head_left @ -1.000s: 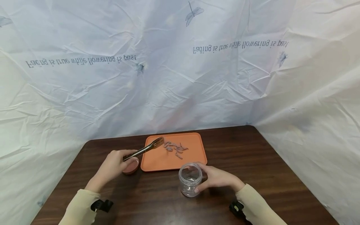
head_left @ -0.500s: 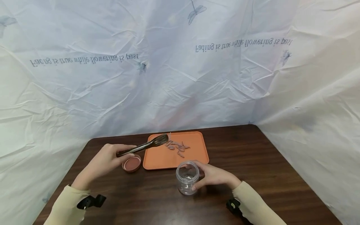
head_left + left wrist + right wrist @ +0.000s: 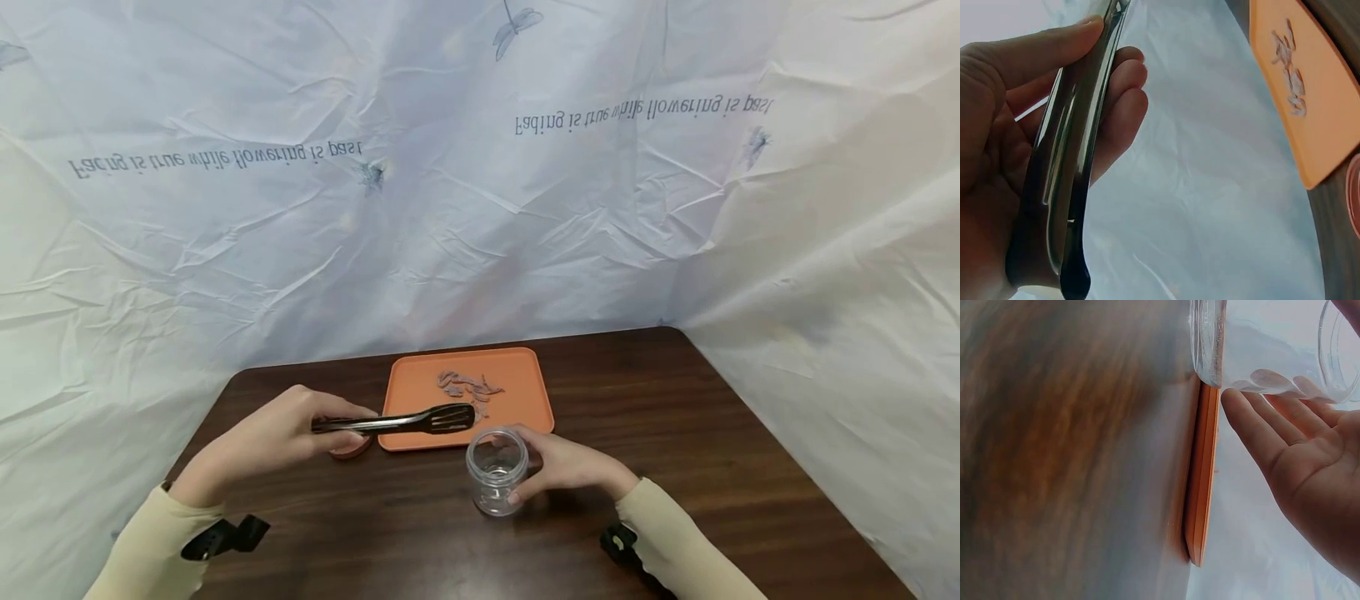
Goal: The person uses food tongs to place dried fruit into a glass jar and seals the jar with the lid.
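Observation:
My left hand (image 3: 281, 437) pinches a pair of dark, shiny tongs (image 3: 390, 423) between thumb and fingers. The tips point right, over the front of the orange tray (image 3: 408, 387); whether they hold anything cannot be made out. Several thin greyish-pink strips (image 3: 465, 385) lie on the tray, some hidden behind the tips. In the left wrist view the tongs (image 3: 1063, 156) lie along the palm, tips cut off. My right hand (image 3: 573, 467) holds a clear, lidless jar (image 3: 497, 479) upright on the table, fingers behind it and thumb in front. The jar (image 3: 1272, 350) looks empty.
A reddish-brown round lid (image 3: 350, 448) lies left of the tray, partly covered by my left hand. Dark wooden table (image 3: 637, 400) extends right of the tray. White printed cloth (image 3: 450, 208) hangs behind and at both sides.
The tongs have swung from the tray's upper left down and right, their tips now close to the jar's rim. The right hand and jar have shifted only slightly, along with the camera.

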Tool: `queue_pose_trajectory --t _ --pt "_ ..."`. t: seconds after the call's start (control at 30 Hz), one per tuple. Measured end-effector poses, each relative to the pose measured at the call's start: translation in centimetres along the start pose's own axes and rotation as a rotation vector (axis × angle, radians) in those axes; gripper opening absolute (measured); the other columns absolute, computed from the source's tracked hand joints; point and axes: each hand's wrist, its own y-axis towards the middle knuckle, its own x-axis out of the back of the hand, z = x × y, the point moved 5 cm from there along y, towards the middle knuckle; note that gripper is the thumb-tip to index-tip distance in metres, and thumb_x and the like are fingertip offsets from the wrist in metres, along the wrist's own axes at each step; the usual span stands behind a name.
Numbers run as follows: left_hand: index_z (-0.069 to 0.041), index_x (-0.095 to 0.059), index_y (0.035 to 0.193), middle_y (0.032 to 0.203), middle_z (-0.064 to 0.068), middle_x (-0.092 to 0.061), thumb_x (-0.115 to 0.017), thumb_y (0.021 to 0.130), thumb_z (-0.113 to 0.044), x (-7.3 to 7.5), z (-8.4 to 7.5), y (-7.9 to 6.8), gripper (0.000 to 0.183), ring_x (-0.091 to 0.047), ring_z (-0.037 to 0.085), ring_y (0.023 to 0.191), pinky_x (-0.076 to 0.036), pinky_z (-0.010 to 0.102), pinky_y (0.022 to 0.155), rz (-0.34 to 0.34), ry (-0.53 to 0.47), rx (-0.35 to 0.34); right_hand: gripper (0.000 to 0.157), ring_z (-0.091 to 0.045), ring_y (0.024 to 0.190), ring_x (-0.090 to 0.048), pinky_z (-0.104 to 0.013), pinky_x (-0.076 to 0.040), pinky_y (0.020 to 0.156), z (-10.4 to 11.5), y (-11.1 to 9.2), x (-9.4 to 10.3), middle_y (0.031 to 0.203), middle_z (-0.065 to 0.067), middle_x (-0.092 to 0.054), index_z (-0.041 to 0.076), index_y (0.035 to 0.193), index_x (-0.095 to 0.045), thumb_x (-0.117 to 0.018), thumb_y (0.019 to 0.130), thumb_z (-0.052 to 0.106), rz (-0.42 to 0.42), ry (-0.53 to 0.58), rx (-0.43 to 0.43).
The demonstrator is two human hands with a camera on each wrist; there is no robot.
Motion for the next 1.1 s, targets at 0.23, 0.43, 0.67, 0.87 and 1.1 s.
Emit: queue_pose_trajectory --t 0.23,0.43,0.67,0.87,1.1 --pt "-0.029 -0.073 0.123 0.105 -0.018 -0.071 -0.069 0.097 -0.035 -0.8 -1.3 1.1 0.027 -0.055 -0.003 0.073 -0.046 0.024 0.066 0.078 0.020 -0.067 0.083 -0.020 0.132 -0.051 -0.029 -0.045 0.103 0.0 0.0 -0.2 0.149 -0.005 -0.046 0.023 0.152 -0.036 -0.085 0.085 0.025 0.000 -0.011 -0.018" --pt "-0.030 -0.074 0.120 0.098 -0.018 -0.071 -0.069 0.097 -0.035 -1.5 -1.6 1.9 0.024 -0.051 -0.004 0.065 -0.047 0.022 0.062 0.124 0.030 -0.089 0.085 -0.019 0.128 -0.056 -0.028 -0.045 0.101 -0.1 0.0 -0.2 0.140 -0.006 -0.055 0.020 0.152 -0.034 -0.085 0.085 0.028 -0.005 -0.026 -0.037" --pt "-0.022 -0.076 0.118 0.106 -0.014 -0.073 -0.072 0.096 -0.030 -1.8 -2.1 2.8 0.024 -0.059 -0.003 0.076 -0.050 0.024 0.069 0.148 0.071 -0.114 0.086 -0.024 0.134 -0.050 -0.028 -0.043 0.104 0.0 0.0 -0.1 0.143 0.002 -0.050 0.021 0.153 -0.033 -0.085 0.084 0.027 -0.009 -0.016 -0.024" --pt "-0.022 -0.077 0.116 0.101 -0.014 -0.073 -0.073 0.095 -0.021 -2.1 -2.3 3.5 0.022 -0.054 -0.003 0.068 -0.047 0.024 0.066 0.168 0.077 -0.095 0.087 -0.023 0.136 -0.048 -0.028 -0.043 0.104 0.0 -0.1 0.0 0.144 0.003 -0.048 0.022 0.154 -0.033 -0.085 0.084 0.028 -0.015 -0.020 -0.031" --pt "-0.023 -0.076 0.117 0.094 -0.020 -0.070 -0.070 0.097 -0.027 -2.5 -2.2 4.2 0.021 -0.052 -0.004 0.064 -0.046 0.024 0.065 0.179 0.097 -0.085 0.087 -0.025 0.135 -0.048 -0.029 -0.044 0.104 0.2 -0.2 0.1 0.145 0.002 -0.047 0.022 0.154 -0.032 -0.084 0.085 0.027 -0.011 -0.016 -0.024"
